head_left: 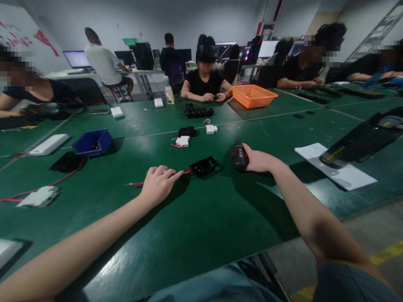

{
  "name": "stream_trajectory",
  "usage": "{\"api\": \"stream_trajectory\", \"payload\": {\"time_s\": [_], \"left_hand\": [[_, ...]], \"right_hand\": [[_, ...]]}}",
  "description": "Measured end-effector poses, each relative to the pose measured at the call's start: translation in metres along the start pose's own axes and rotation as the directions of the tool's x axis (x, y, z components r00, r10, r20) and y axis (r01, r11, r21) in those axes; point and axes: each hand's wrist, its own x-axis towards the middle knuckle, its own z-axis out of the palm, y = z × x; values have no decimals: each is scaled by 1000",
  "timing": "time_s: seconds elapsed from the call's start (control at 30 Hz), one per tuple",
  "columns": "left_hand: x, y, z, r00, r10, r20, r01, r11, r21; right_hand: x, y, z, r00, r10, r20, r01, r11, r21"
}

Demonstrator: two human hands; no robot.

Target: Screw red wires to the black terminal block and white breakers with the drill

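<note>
My left hand [160, 182] is closed over a red wire [188, 172]. A sliver of white shows under the fingers, mostly hidden. To the right the wire runs into an open black plastic case [203, 167] lying on the green table; its other end [135, 183] sticks out left of the hand. My right hand [258, 160] is wrapped round a black electric screwdriver [239, 156] with red buttons, its bit pointing away from me. The screwdriver is just right of the case, apart from it.
Beyond the case lie white parts with red wires [181, 141] and a black part [187, 131]. A blue bin [92, 142] stands left, an orange basket [253, 96] at the back. Right are papers [333, 165] under a dark cylindrical object [355, 140]. Several people sit around.
</note>
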Motion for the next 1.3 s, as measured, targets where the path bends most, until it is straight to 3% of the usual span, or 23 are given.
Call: {"api": "stream_trajectory", "payload": {"time_s": [0.33,0.7,1.03,1.3], "left_hand": [[0,1,-1,999,-15,-33,13,999,-41],[5,7,-18,997,44,-69,-41,998,50],[43,26,-42,978,143,154,-154,986,61],[60,29,-38,946,164,281,-183,982,43]], "right_hand": [[-1,5,-5,999,-18,26,15,994,109],[-2,0,2,999,-2,-34,2,1000,-11],[-9,-5,-1,1000,6,-29,-6,1000,-12],[-6,0,2,1000,0,-25,0,1000,-19]]}}
